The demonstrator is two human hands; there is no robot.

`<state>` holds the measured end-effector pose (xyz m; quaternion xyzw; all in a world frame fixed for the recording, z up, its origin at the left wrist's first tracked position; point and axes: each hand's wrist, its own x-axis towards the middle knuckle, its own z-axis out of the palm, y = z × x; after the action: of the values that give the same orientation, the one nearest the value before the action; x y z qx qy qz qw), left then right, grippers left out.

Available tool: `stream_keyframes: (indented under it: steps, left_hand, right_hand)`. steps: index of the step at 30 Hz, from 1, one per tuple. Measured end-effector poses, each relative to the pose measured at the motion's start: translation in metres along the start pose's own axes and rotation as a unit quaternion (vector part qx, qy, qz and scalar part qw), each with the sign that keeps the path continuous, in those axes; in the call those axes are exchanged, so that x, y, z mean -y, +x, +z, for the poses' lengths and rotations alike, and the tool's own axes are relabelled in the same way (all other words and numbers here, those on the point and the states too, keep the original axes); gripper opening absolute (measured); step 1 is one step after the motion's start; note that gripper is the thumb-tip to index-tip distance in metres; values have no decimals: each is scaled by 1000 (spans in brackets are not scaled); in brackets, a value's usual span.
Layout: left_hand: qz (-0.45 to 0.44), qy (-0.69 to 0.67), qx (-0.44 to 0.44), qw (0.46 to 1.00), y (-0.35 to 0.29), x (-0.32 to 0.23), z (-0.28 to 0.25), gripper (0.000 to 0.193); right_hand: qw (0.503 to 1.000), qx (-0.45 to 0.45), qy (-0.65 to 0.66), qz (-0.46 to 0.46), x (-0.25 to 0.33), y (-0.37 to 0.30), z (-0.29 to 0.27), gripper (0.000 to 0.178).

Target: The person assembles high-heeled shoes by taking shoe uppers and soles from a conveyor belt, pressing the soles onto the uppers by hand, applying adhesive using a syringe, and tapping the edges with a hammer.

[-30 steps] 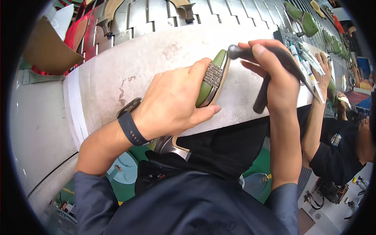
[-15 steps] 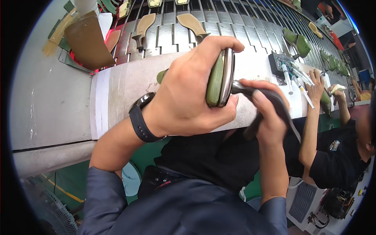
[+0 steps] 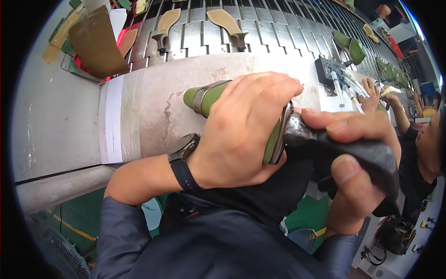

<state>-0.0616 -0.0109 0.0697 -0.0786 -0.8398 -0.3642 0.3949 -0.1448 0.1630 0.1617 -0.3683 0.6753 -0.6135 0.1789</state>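
My left hand (image 3: 246,125) is closed over a green shoe last (image 3: 219,95). A shiny bronze-brown strap (image 3: 200,100) wraps round the narrow end. At the wide end, a similar dark shiny band (image 3: 282,135) edges the last beside my thumb. My right hand (image 3: 364,149) grips pliers (image 3: 306,132) with a bright metal head and dark handles. The metal head meets the banded edge of the last; its jaws are hidden. My palm covers the middle of the last.
Beyond the pale bench (image 3: 153,111) runs a slatted metal conveyor (image 3: 195,39) bearing tan soles (image 3: 223,21) with dark heels. A dark block (image 3: 327,69) and several syringes (image 3: 337,86) stand at right, near a co-worker's hand (image 3: 370,93). Brown cardboard (image 3: 95,42) leans at left.
Both hands have moved lower and nearer me. The last has turned so its narrow strapped end shows at left. The pliers have swung to the right, their metal head now against the last's edge.
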Motion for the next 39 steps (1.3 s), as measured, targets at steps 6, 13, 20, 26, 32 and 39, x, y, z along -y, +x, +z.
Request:
stream_keyframes:
  steps: [6,13,20,26,32,39]
  left_hand:
    - [46,52,-7,998,-26,-7,1,68]
    - [-47,169,-41,984,-107,-4,0,84]
    - [5,291,-57,955,-149,31,22,55]
    - [15,313,-15,949,-152,37,22,83]
    - [24,326,10,945,-159,38,19,81]
    - [-28,268,-75,960,-156,34,30,37]
  right_hand:
    - [999,31,14,21,-1,6,2,44]
    - [972,112,175,112,-78,-44,24,25]
    - [935,-13,305,182,-154,-77,48,29]
    - [924,16,349,153,-157,-56,41,32]
    - [976,60,195,76,-143,-27,28,39]
    - [976,195,19,98,-101,-1,30,36]
